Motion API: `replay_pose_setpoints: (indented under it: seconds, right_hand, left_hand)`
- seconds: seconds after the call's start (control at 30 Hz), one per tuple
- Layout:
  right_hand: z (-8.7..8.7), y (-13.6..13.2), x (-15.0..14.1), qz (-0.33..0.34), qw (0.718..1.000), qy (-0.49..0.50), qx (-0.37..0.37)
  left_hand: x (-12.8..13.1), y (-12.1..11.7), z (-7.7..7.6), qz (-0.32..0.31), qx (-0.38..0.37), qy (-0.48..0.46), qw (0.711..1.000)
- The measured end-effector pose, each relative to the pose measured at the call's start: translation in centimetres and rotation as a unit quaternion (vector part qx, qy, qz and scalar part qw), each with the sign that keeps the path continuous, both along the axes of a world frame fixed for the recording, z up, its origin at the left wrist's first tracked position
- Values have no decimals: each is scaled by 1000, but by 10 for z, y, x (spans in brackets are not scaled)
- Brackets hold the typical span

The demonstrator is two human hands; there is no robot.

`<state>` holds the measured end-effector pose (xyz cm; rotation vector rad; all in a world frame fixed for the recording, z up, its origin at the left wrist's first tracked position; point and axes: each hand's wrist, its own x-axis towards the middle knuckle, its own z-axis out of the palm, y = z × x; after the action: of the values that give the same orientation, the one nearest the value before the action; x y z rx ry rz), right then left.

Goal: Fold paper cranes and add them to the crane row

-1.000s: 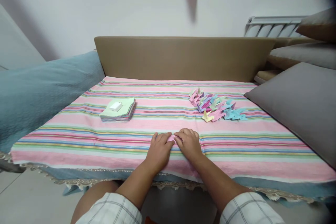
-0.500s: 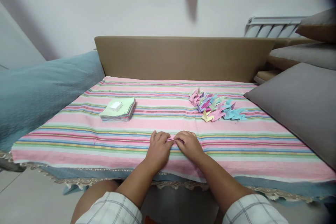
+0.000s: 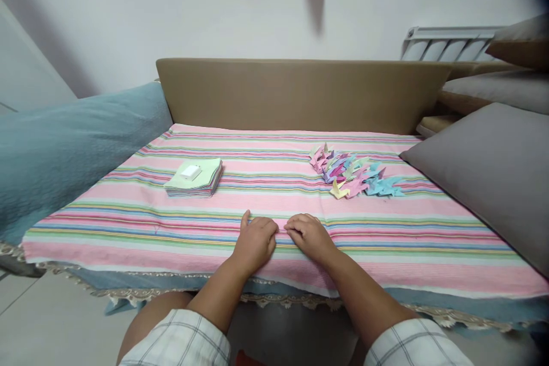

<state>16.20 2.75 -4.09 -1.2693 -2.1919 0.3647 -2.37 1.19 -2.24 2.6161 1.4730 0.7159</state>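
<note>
Close together above the striped cloth [image 3: 274, 151], both my hands are closed around a small pink piece of paper [image 3: 282, 223]. Only a sliver of it shows in the gap, and its folds are hidden by my fingers. My left hand [image 3: 256, 242] grips its left side, fingers bent and the little finger sticking up. On the other side my right hand [image 3: 312, 235] pinches it between thumb and curled fingers. Beyond my right hand lies a heap of folded paper cranes [image 3: 354, 174] in pink, blue, purple, green and yellow.
To the left sits a stack of coloured paper sheets [image 3: 195, 180] with a small white block [image 3: 191, 172] on top. A brown backrest [image 3: 300, 94] runs along the wall. Grey cushions [image 3: 484, 171] pile at the right; a blue-covered armrest [image 3: 81, 143] is at the left.
My left hand has turned and shifted slightly down and left, its fingers curling while the little finger lifts. Less of the pink paper's edge shows. My right hand stays nearly in place.
</note>
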Motion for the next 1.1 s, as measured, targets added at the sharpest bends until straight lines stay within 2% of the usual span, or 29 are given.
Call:
replay_pose_setpoints:
  seconds: [0.2,0.43,0.8,1.1]
  right_hand:
    - [2,-3,1,-3,999,-19,27]
    - [9,-6,5,-25,998,-59,15]
    - [16,-16,12,-8,988,-151,39]
    - [16,-18,11,-14,986,-161,50]
  left_hand:
    - [1,1,-4,-8,-2,16,1000]
    - [1,1,-2,-10,-6,28,1000]
    - [1,0,-3,-14,33,58,998]
    - [0,0,3,35,55,60,996]
